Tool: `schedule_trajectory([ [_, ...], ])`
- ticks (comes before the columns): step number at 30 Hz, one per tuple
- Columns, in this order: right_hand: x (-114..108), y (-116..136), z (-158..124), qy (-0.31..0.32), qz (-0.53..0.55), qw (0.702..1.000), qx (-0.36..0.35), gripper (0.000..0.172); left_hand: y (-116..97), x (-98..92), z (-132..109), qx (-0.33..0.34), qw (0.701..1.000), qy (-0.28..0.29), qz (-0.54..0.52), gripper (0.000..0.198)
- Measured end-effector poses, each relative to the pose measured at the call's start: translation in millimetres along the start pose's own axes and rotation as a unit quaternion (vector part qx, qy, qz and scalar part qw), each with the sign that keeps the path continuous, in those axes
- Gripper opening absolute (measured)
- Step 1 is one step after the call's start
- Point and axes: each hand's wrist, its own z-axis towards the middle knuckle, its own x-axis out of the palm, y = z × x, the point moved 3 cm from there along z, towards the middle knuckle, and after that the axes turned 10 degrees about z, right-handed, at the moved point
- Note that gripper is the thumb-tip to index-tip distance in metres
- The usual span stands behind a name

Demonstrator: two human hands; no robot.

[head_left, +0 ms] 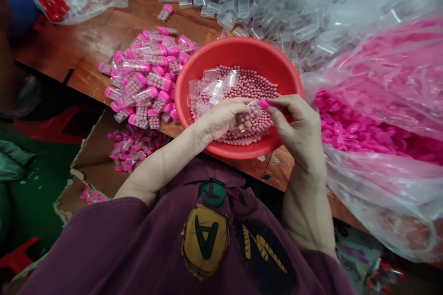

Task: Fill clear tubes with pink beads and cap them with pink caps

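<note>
Left hand [221, 117] curls closed round a clear tube [252, 111] of pink beads over the red basin [238, 50]; right hand [297, 122] pinches a pink cap [264, 103] at its mouth. The shirt [207, 239] shows "A" and "T".

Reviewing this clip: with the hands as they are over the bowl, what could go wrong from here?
1. The left hand holds a filled clear tube tilted while the right hand brings a pink cap to its mouth; a slip may spill pink beads.
2. The red bowl overhangs the table edge and might tip.
3. The capped tubes are heaped by that edge; some may roll off.
</note>
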Motion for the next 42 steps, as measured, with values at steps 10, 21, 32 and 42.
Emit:
schedule_trajectory([
  [10, 28.9, -4.9, -1.1, -0.142, 0.124, 0.979, 0.076, 0.015, 4.4, -7.1, 6.8, 0.061, 0.997, -0.025, -0.025, 0.009],
  [21, 50.7, 1.4, -4.9, -0.206, 0.152, 0.963, 0.086, 0.021, 2.4, 4.4, -0.3, 0.101, 0.992, -0.078, 0.019, 0.008],
  [32, 37.3, 11.4, -9.7, -0.152, -0.053, 0.981, -0.11, 0.018, 3.4, 7.8, -2.6, 0.096, 0.994, -0.058, 0.009, 0.013],
  [42, 32.5, 11.9, -6.1, -0.13, -0.006, 0.991, -0.007, 0.029, 4.2, 5.7, -1.3, 0.097, 0.993, -0.069, 0.025, 0.016],
])
